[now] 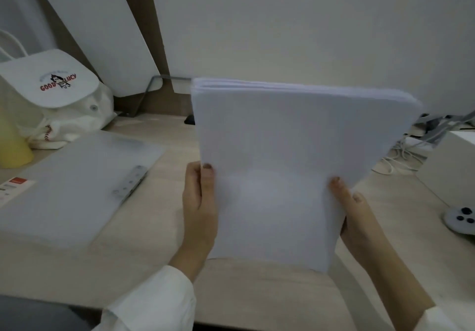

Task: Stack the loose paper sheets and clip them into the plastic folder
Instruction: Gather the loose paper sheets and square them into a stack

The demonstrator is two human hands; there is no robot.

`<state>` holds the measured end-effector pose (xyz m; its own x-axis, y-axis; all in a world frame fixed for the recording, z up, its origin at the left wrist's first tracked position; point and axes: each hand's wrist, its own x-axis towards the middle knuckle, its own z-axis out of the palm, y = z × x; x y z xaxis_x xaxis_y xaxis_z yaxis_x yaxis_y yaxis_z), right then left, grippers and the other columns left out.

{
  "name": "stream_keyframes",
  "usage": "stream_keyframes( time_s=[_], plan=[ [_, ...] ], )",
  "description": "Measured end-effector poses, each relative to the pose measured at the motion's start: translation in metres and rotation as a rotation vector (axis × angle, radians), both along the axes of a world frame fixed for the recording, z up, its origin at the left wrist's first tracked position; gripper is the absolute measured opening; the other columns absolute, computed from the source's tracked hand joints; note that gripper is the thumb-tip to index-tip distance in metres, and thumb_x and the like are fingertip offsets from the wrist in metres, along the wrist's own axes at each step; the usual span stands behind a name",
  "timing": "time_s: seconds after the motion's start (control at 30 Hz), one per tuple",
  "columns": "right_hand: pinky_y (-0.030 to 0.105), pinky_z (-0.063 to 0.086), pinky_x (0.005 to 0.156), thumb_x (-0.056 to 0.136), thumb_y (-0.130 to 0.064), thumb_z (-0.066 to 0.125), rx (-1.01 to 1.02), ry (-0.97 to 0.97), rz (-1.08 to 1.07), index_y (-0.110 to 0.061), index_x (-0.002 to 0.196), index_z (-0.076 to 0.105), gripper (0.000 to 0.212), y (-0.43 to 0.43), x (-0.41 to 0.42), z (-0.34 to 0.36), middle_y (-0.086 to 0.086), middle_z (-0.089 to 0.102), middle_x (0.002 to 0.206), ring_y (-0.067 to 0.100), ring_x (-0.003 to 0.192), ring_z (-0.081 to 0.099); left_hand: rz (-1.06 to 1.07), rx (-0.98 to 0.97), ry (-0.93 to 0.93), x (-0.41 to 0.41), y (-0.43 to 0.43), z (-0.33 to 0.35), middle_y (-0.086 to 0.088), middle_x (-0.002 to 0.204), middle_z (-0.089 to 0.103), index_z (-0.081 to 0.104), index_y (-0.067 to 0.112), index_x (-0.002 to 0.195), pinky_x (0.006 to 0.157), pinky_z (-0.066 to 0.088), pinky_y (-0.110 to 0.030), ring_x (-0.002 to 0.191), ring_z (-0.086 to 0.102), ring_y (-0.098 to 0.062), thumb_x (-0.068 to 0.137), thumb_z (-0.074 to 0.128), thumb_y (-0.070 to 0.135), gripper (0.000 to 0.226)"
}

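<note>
Paper stack (288,176): upright at centre, lower edge at or near the desk (144,266), contact not clear; my left hand (199,210) clamped on its 9 o'clock edge, my right hand (357,217) on its 3 o'clock edge. Plastic folder (77,184): flat at 9 o'clock, metal clip (131,181) on its near-right edge

Desk (159,266) bears folder (77,176) (frosted).

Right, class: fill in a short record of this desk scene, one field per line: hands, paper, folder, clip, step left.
left hand: grips stack's left edge
right hand: grips stack's right edge
paper stack: held upright, bottom edge near desk
plastic folder: flat on desk, left of stack
metal clip: on folder, no paper under it
step left: clip the stack in
</note>
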<state>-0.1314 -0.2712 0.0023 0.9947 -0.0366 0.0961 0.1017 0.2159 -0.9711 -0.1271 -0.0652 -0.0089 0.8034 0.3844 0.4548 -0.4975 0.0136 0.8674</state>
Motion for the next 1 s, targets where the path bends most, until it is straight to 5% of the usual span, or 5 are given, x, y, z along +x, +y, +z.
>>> stream_keyframes(
  time_s=[0.33,0.53,0.8,0.9,1.0],
  plan=[
    [0.021,0.057,0.068,0.029,-0.061,0.085,0.070,-0.041,0.043,-0.029,0.085,0.077,0.065,-0.001,-0.001,0.011,-0.005,0.076,0.097,0.011,0.088,0.072,-0.122,-0.013,-0.002,0.001,-0.004,-0.005,0.029,0.101,0.067,0.055,0.032,0.106,0.083,0.046,-0.009,0.100,0.061,0.008,0.089,0.041,0.033,0.022],
    [0.019,0.057,0.060,0.044,-0.049,0.075,0.033,-0.122,-0.040,-0.031,0.070,0.078,0.031,-0.005,0.005,0.057,-0.011,0.076,0.080,0.007,0.074,0.072,-0.174,0.008,-0.083,0.007,-0.003,0.067,0.026,0.085,0.069,0.056,0.032,0.097,0.069,0.048,-0.007,0.084,0.064,0.009,0.086,0.052,0.044,0.017],
    [0.028,0.055,0.073,0.064,-0.069,0.063,-0.115,-0.140,-0.238,-0.021,0.072,0.068,0.049,-0.003,0.017,0.127,-0.010,0.073,0.071,0.008,0.071,0.071,-0.040,0.110,-0.057,0.026,-0.004,0.128,0.016,0.050,0.050,0.045,0.018,0.061,0.045,0.036,-0.005,0.047,0.047,0.003,0.092,0.052,0.027,0.033],
    [0.025,0.042,0.056,0.086,-0.046,0.053,-0.065,-0.107,-0.306,-0.023,0.060,0.055,0.034,-0.001,0.014,0.128,-0.014,0.058,0.045,0.003,0.045,0.058,-0.040,0.135,-0.052,0.026,0.000,0.128,0.019,0.044,0.045,0.039,0.016,0.059,0.042,0.032,-0.004,0.045,0.044,0.004,0.092,0.045,0.014,0.034],
    [0.031,0.027,0.065,0.081,-0.040,0.052,-0.088,-0.087,-0.357,-0.023,0.056,0.042,0.032,-0.003,0.013,0.126,-0.005,0.038,0.057,0.013,0.059,0.039,-0.047,0.161,-0.069,0.026,0.002,0.129,0.017,0.046,0.043,0.039,0.013,0.061,0.043,0.031,-0.004,0.046,0.043,0.003,0.093,0.041,0.014,0.032]
  ],
)
